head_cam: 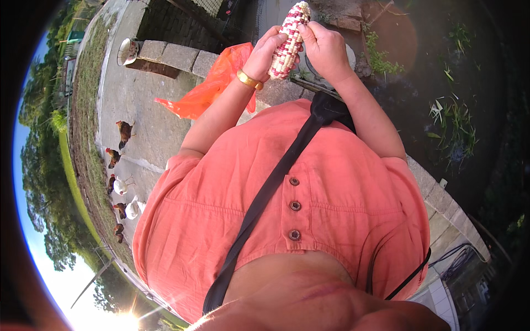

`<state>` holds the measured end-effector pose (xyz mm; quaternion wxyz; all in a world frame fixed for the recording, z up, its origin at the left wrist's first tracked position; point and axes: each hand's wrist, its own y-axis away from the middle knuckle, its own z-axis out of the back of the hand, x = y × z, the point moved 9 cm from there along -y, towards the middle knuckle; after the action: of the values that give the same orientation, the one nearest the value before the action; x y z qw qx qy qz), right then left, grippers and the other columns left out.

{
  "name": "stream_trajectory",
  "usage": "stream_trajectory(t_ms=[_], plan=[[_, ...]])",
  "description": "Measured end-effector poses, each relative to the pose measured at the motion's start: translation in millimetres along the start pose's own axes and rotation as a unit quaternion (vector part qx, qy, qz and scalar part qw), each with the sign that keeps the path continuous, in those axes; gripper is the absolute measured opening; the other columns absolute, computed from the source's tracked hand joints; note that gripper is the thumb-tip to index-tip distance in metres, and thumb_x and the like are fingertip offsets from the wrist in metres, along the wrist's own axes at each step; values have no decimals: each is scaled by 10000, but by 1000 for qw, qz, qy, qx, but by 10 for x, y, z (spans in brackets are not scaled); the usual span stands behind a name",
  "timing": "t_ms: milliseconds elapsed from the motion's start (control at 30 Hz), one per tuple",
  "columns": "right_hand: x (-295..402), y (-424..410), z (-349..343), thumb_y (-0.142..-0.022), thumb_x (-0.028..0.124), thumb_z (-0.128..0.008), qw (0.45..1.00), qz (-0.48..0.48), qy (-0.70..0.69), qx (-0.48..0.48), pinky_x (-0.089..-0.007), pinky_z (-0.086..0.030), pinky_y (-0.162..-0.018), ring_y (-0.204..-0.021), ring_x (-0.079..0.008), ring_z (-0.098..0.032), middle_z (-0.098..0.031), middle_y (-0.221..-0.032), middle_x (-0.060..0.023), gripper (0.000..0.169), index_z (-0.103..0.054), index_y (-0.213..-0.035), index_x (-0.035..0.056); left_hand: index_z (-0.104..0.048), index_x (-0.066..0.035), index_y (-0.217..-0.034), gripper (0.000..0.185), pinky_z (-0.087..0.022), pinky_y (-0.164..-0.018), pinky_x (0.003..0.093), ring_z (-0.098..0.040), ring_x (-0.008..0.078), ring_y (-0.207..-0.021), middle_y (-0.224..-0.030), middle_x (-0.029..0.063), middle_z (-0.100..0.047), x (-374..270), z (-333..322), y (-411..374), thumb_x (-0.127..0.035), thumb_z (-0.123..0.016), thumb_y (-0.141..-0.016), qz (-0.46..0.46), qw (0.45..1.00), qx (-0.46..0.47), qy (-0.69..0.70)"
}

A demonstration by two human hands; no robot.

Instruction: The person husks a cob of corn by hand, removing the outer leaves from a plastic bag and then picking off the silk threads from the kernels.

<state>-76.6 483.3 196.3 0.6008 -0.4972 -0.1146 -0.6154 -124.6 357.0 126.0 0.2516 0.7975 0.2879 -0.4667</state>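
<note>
An ear of corn (pixel 290 43) with cream and dark red kernels stands tilted at the top of the head view. My left hand (pixel 269 51), with a gold-coloured bracelet on its wrist, is closed around the ear's lower part. On the other side, the thumb and bent fingers of my right hand (pixel 325 47) press against the upper kernels. Whether a loose kernel is between them cannot be seen. An orange-red plastic bag (pixel 215 89) lies beside and partly behind my left forearm.
A low block wall (pixel 178 57) runs beyond the bag, with an enamel bowl (pixel 128 52) at its end. Several chickens, among them a brown one (pixel 124 131), stand on the concrete at the left. Dark water (pixel 418 87) with floating leaves (pixel 455 124) lies at the right.
</note>
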Motion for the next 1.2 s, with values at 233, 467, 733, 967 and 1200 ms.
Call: stream_trajectory(t_ms=[233,467,733,967,1200], plan=[[-930,-114,244,-945,168,-603,993,-94,15,-74,-423,-483,-545,-616,-380,-624,-609,-665,-196,189,-585,-819,29,-446,-48,-1330,438,-588,-613,342,-671,243,-734,-994,169,-640,50,-124,68,-333,-485,-1000,36,992,81,90],[-262,-142,51,-992,447,-583,954,-174,-217,107,-320,-476,-521,-546,-170,-571,-627,-685,-85,427,-650,-920,32,-475,-66,-1357,526,-609,-606,351,-654,258,-759,-1021,177,-619,201,-161,88,-429,-500,-976,99,965,140,197],[-249,-183,165,-1001,423,-581,991,-4,-132,35,-365,-394,-500,-494,-235,-472,-493,-586,-132,476,-602,-779,3,-511,-21,-1324,550,-578,-577,358,-630,267,-740,-1037,208,-605,287,-302,228,-445,-465,-978,177,914,181,315],[-778,70,51,-1005,332,-599,893,-226,-384,62,-225,-418,-475,-532,-77,-538,-568,-625,8,396,-577,-716,63,-476,7,-1353,580,-560,-604,371,-593,262,-804,-1086,222,-594,229,-362,228,-438,-463,-982,155,877,209,403],[-223,235,-299,-954,469,-644,919,-200,-269,208,-252,-473,-534,-641,-105,-591,-671,-823,-39,458,-653,-1009,15,-499,15,-1317,633,-606,-603,380,-583,230,-793,-1042,182,-605,171,-188,91,-526,-465,-990,131,898,157,390]])
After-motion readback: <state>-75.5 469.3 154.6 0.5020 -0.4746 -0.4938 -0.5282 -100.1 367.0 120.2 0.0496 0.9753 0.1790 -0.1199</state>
